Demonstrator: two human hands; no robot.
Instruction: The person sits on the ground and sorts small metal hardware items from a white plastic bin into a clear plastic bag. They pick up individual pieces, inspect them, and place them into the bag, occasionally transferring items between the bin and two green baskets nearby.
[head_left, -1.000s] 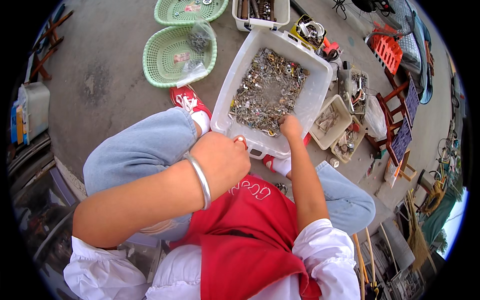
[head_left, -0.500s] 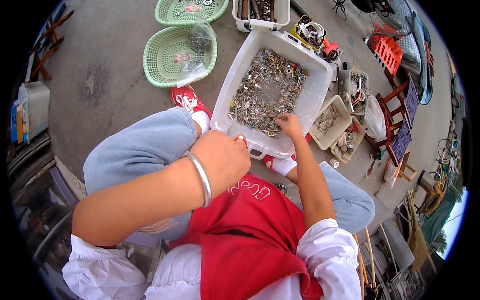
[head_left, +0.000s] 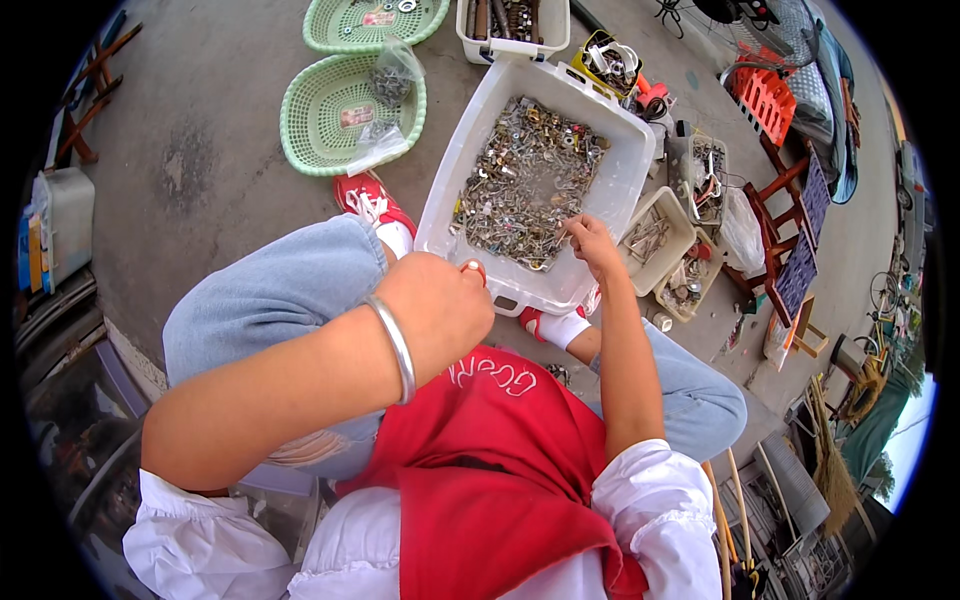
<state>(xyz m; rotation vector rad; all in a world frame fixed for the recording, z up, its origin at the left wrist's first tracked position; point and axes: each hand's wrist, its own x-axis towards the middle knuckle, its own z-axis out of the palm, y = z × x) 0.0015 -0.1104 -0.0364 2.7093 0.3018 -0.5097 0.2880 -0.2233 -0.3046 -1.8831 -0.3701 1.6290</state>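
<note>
A wide translucent white plastic bin point(head_left: 628, 140) stands on the ground between my feet. Loose small metal hardware point(head_left: 525, 185), such as screws, bolts and washers, covers much of its bottom. Over the near right part of the heap, my right hand point(head_left: 592, 240) has its fingers pinched together at the edge of the pile. Whatever lies between those fingertips is too small to make out. My left hand point(head_left: 445, 305) is curled closed above my lap, near the bin's near left corner. Its fingers hide whatever it holds; a small reddish and white spot shows by the thumb.
Two green plastic baskets point(head_left: 288, 125) lie at the far left, one with bagged small parts point(head_left: 393, 82). Behind the bin is a white box of metal pieces point(head_left: 515, 20). A yellow container point(head_left: 608, 62) and cream trays point(head_left: 640, 255) flank its right side. Wooden chairs point(head_left: 790, 230) stand farther right.
My right hand has shifted slightly up and right over the hardware. My left hand stays closed, in nearly the same place. The whole view has drifted a little.
</note>
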